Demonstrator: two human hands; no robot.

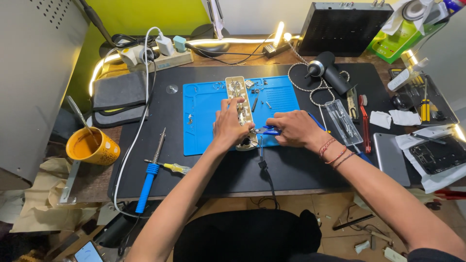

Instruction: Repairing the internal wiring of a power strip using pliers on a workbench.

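A person sits at a work surface (301, 170) covered by a black mat, seen from above. In the middle lies a blue silicone repair mat (208, 116). On it rests a long, narrow, cream-coloured device (240, 104), opened up and running away from the person, with small metal parts showing inside.

The left hand (228, 127) presses down on the near part of the device, fingers curled over its left edge, holding it steady. The right hand (293, 128) is closed around a small tool with blue handles (269, 130), its tip pointed at the near end of the device, just beside the left hand. Red thread bracelets circle the right wrist. A thin black cable (264, 170) runs from the near end of the device toward the person.

Left of the blue mat lie a blue-handled soldering iron (148, 179) and a yellow-handled screwdriver (175, 168). Farther left stands an orange mug (92, 146). A white power strip (155, 54) sits at the back. To the right are a clear tool case (342, 121), a red-handled tool (364, 123) and an opened tablet (437, 155).
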